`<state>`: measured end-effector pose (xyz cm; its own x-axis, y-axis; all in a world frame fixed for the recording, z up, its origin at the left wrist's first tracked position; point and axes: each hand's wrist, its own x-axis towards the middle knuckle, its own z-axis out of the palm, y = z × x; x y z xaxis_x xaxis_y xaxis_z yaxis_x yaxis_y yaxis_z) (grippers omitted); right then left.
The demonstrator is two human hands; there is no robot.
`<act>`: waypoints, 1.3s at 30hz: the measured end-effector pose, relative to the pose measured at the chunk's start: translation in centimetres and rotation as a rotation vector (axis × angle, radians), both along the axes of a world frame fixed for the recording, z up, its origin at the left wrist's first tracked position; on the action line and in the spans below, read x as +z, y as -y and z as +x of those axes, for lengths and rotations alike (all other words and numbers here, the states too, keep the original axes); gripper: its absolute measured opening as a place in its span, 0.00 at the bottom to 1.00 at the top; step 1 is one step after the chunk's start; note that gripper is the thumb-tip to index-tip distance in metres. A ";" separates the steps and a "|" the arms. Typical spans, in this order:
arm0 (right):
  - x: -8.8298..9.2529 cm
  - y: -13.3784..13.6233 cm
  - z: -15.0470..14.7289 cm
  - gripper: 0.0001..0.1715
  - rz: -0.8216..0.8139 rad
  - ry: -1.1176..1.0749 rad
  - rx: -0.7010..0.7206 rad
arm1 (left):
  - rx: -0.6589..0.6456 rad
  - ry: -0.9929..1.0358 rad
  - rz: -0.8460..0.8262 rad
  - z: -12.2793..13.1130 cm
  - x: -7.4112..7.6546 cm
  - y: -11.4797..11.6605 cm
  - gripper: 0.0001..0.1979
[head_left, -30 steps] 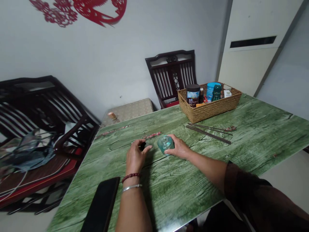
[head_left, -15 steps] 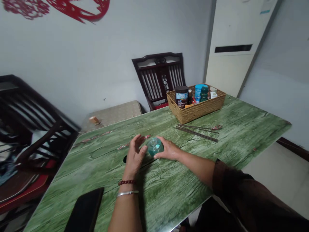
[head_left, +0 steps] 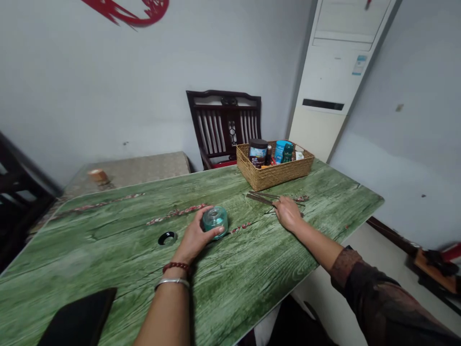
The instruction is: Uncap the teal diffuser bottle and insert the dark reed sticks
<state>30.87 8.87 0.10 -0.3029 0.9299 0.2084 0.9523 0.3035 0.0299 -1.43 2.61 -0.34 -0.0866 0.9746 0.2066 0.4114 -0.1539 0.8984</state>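
Lying nearest on the green bench [head_left: 248, 269] is a dark flat object [head_left: 79, 317]; beyond, the left grip [head_left: 194, 235] clasps a teal glass jar [head_left: 215, 218], right of a black ring [head_left: 162, 237]. The right grip [head_left: 288, 214] meets thin brown sticks [head_left: 260, 198], closure unclear, before a woven basket [head_left: 284, 175].

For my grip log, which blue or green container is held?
The squat translucent teal jar in the left hand; the blue tub and dark green bottle stand in the woven brown basket.

A see-through teal jar [head_left: 215, 217] is being held upright, its narrow neck pointing up; thin dark-brown sticks [head_left: 260, 198] are lying loosely fanned, right of the jar and farther back.
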 end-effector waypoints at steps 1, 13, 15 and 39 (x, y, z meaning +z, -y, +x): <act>-0.5 0.0 0.0 0.17 0.008 0.001 -0.006 | 0.005 -0.005 0.010 0.0 -0.1 0.0 0.40; -2.1 0.0 0.9 0.11 0.089 -0.083 0.078 | -0.027 -0.017 0.013 -0.6 -0.9 -0.3 0.41; -2.1 0.1 0.8 0.11 0.085 -0.074 0.099 | -0.028 -0.008 0.015 -0.6 -0.8 -0.3 0.40; -1.1 0.5 0.5 0.09 -0.039 -0.081 0.051 | -0.044 -0.031 0.019 -0.8 -1.1 -0.3 0.40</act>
